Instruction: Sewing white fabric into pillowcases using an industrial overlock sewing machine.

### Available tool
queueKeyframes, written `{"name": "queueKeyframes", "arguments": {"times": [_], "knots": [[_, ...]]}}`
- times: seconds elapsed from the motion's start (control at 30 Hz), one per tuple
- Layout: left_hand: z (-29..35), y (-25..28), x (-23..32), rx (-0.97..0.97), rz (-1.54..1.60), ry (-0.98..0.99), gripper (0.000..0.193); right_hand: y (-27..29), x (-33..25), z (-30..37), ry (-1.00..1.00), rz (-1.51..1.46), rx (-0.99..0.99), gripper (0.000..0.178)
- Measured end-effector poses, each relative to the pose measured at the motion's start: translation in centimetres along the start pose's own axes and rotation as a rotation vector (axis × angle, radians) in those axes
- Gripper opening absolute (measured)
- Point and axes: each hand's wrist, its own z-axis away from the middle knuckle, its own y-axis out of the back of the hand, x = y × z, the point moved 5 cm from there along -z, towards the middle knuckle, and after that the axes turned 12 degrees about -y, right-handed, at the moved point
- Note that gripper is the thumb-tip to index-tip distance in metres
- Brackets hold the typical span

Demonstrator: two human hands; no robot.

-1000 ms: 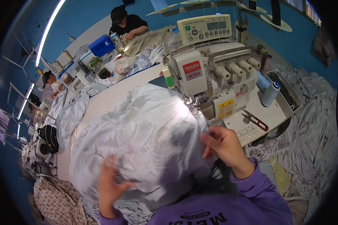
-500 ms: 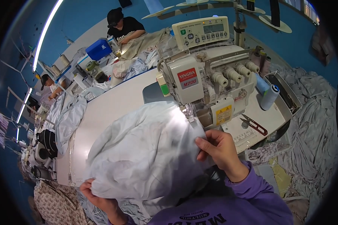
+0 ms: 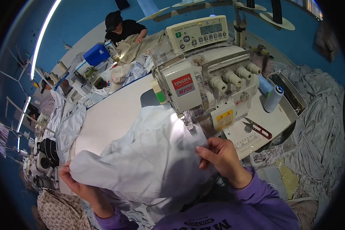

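Note:
A pale grey piece of fabric (image 3: 145,157) is spread in front of me, its far edge at the needle area of a cream sewing machine (image 3: 203,88). My right hand (image 3: 222,157) pinches the fabric's right edge just below the machine's foot. My left hand (image 3: 78,184) grips the fabric's lower left corner from underneath, with only the fingers and wrist showing. Both purple sleeves come in from the bottom.
The white table (image 3: 111,115) extends to the left. Red-handled snips (image 3: 258,129) and a blue thread cone (image 3: 273,99) lie right of the machine. Grey cloth piles (image 3: 318,126) fill the right side. Another person (image 3: 122,28) works at the far table.
The fabric has been drawn toward me and to the left, baring more table. My left hand slid from on top of the cloth to its lower left corner. My right hand stays by the machine.

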Motion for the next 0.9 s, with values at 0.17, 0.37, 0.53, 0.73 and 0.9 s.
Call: {"name": "queueKeyframes", "arguments": {"times": [0.17, 0.37, 0.53, 0.73, 0.9], "knots": [[-4.0, -0.4, -0.4, 0.058, 0.12, -0.104, 0.016, 0.0, 0.3, -0.3, -0.001, -0.023, -0.012, 0.016], [-7.2, -2.1, -0.2, 0.041, 0.161, -0.177, 0.028, 0.1, 0.5, -0.4, 0.041, -0.035, -0.029, 0.014], [-10.9, -4.4, 0.3, 0.018, 0.251, -0.235, 0.025, 0.4, 0.7, -0.6, 0.043, -0.04, -0.029, 0.017], [-15.7, -3.3, -1.9, -0.007, 0.156, -0.141, 0.014, 0.0, 0.6, -0.6, 0.028, -0.037, -0.063, 0.014], [-3.8, -9.1, -0.9, -0.982, -0.173, -0.223, 0.083, 0.9, 0.6, -0.7, 0.069, -0.05, -0.046, 0.017]]}}
